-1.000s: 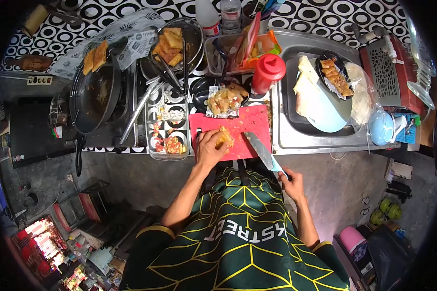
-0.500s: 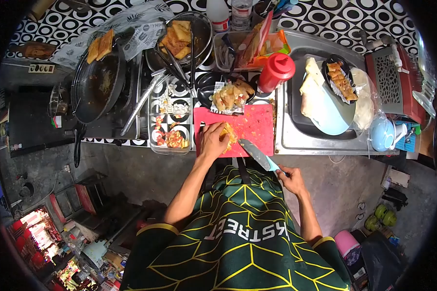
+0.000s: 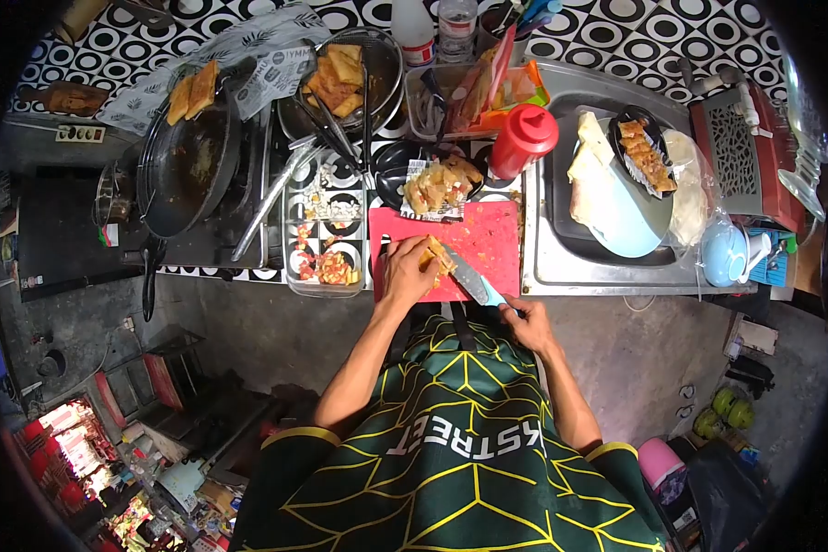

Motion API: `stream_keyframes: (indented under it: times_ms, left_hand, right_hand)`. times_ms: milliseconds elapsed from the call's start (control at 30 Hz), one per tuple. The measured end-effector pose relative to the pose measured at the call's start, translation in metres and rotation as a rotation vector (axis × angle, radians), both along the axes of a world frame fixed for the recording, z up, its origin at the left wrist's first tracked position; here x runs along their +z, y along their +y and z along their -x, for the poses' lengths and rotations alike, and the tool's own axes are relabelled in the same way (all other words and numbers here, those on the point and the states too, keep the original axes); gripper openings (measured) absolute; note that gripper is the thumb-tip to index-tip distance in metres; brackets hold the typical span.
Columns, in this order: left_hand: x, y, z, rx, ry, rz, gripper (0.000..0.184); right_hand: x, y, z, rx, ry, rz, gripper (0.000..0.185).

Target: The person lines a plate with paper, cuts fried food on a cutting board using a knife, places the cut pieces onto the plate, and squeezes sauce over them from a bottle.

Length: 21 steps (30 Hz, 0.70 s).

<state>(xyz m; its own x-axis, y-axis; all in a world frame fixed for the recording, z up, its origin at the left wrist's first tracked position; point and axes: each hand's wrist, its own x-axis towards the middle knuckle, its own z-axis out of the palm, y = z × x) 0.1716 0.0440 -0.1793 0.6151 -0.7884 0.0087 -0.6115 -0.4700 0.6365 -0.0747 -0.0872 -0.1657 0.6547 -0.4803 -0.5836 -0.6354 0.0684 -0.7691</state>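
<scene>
Cutting looks partway along: one fried pastry (image 3: 443,257) sits on the red board (image 3: 493,235), center of the frame, under the left hand (image 3: 408,274), with crumbs scattered on the board. Portions that look done: cut pieces (image 3: 440,188) on paper in the black dish (image 3: 392,188) just above the board, and a row of sliced pieces (image 3: 648,158) in the smaller dark dish at upper right. Portions that look whole and uncut: folded pastries (image 3: 339,78) piled in the round bowl at upper center-left, plus two fried pieces (image 3: 191,95) at the top rim of the black pan (image 3: 188,175), upper left. How much of the board piece is sliced can't be told; the hand covers part of it. Grip: left fingers are bent and close together, pressing the pastry from its left side and top, thumb mostly hidden. Right hand (image 3: 527,322), below the board's right half, is wrapped around the light-blue handle of the knife (image 3: 472,278); fingers look closed. Blade slants up-left, its end at the pastry's right side; whether it bites in, can't tell.
</scene>
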Motion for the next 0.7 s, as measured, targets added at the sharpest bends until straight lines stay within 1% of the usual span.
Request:
stream_keyframes:
  times_ms: [100,300,400,500,700]
  left_hand:
    - [0.003,-0.003,0.002,0.015,0.009,0.01,0.04]
    - [0.002,-0.004,0.004,0.011,0.022,0.035,0.038]
    - [0.001,-0.003,0.003,0.006,0.012,0.043,0.037]
    - [0.001,-0.003,0.003,0.006,0.013,0.033,0.037]
    - [0.0,-0.005,0.004,-0.003,0.036,0.032,0.035]
  right_hand:
    - [0.006,-0.001,-0.002,-0.073,0.046,-0.093,0.037]
    - [-0.009,0.001,0.011,-0.081,-0.03,-0.052,0.036]
    - [-0.004,-0.001,0.014,-0.101,0.039,-0.113,0.036]
    - [-0.006,0.001,0.016,-0.14,-0.005,-0.1,0.035]
    - [-0.005,0.0,0.014,-0.112,0.005,-0.065,0.035]
